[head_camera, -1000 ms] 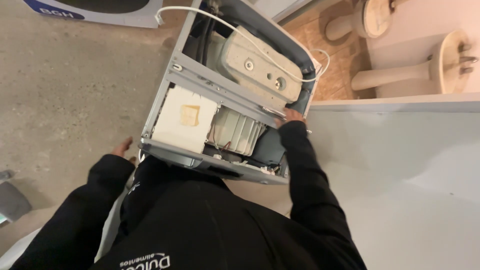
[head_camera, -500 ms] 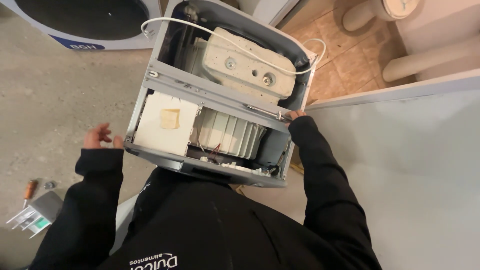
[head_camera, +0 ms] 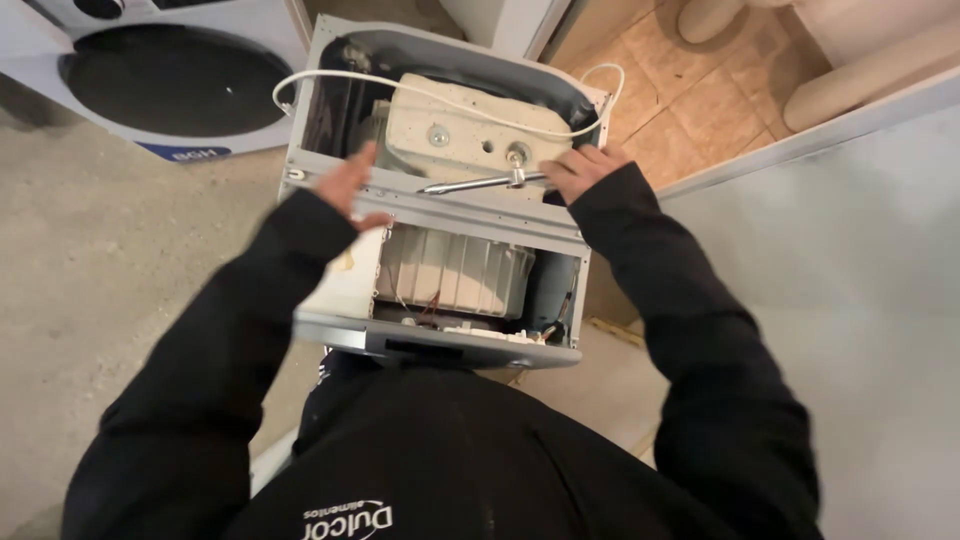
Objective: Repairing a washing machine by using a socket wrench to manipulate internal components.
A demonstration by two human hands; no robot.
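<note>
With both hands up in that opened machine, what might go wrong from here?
The right hand holds a metal wrench on a bolt of the pale block; if it slips, knuckles may strike the bare metal frame. The left hand rests open on that frame's edge, which could cut it. The loose white cable draped over the block might snag the wrench.

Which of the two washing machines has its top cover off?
The nearer washing machine, under both hands: its concrete block and tub lie exposed. The other machine, upper left, stays closed, showing its dark round door.
</note>
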